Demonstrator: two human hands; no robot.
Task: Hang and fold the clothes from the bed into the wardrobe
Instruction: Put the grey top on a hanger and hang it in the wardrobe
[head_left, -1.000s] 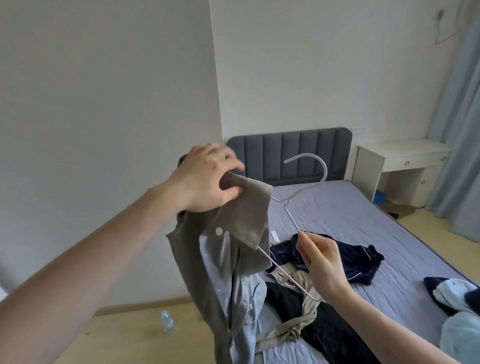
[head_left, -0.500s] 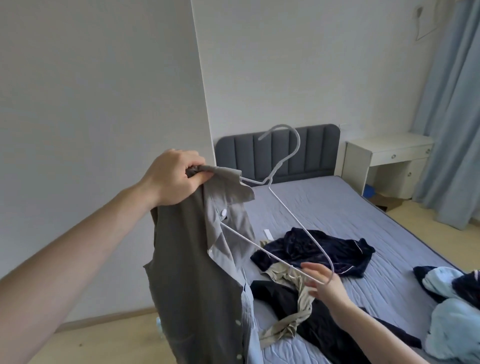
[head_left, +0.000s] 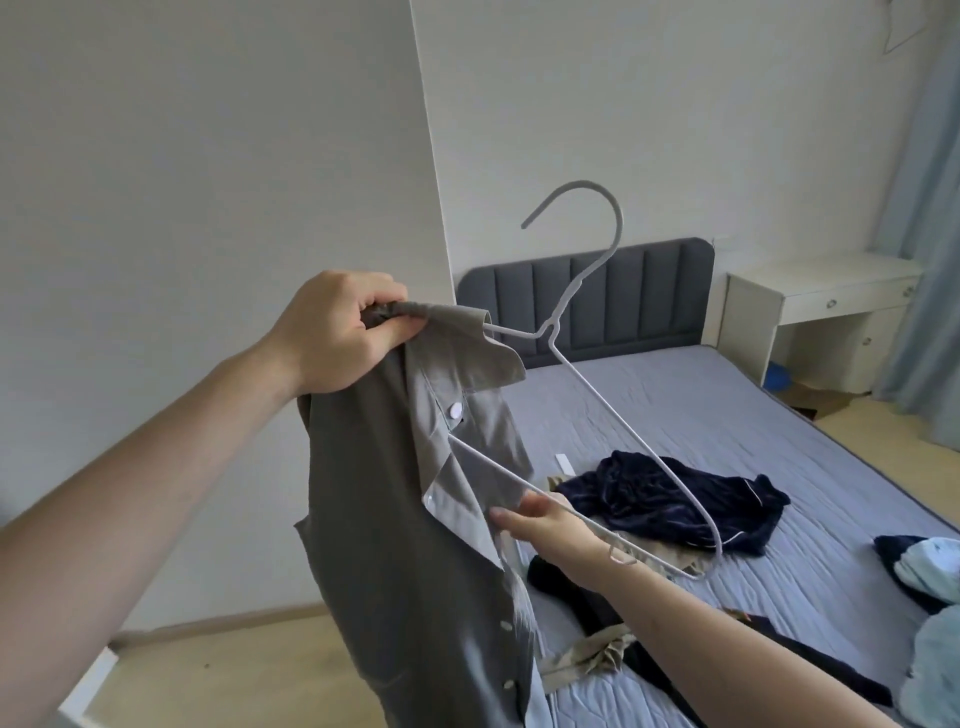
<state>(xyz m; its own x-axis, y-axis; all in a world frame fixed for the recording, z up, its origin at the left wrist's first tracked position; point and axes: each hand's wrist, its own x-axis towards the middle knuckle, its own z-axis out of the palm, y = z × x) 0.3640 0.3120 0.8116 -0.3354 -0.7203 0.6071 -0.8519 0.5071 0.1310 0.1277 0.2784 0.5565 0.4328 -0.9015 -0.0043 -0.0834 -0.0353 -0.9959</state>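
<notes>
A grey shirt (head_left: 415, 519) of thin, smooth woven cloth is hanging in the air over the near corner of the bed (head_left: 701, 415), its collar flopping open and four small white buttons showing down the front. The left hand (head_left: 337, 332) is clenching the bunched shoulder of the shirt at the top, so the cloth is dropping straight down below that grip. One thin white wire hanger (head_left: 597, 384), triangular with a curved hook pointing up, is sitting partly inside the shirt: its left arm is running under the collar toward the left hand, while its right arm and bottom bar are sticking out bare to the right. The right hand (head_left: 550, 525) is lying under the bottom bar with its fingers reaching to the shirt's front edge; whether it is grasping the cloth or only touching it, I cannot tell.

On the bed's quilted blue-grey sheet, a crumpled dark navy garment (head_left: 685, 499) with a soft velvety sheen and pale piping is lying just beyond the hanger. A beige piece (head_left: 587, 660) and a black piece (head_left: 582, 592) are lying tangled below the right forearm. A light blue bundle (head_left: 930, 571) is sitting at the right edge. Behind are one padded dark grey headboard (head_left: 649, 296) with vertical channels and one white bedside table (head_left: 831, 312).
</notes>
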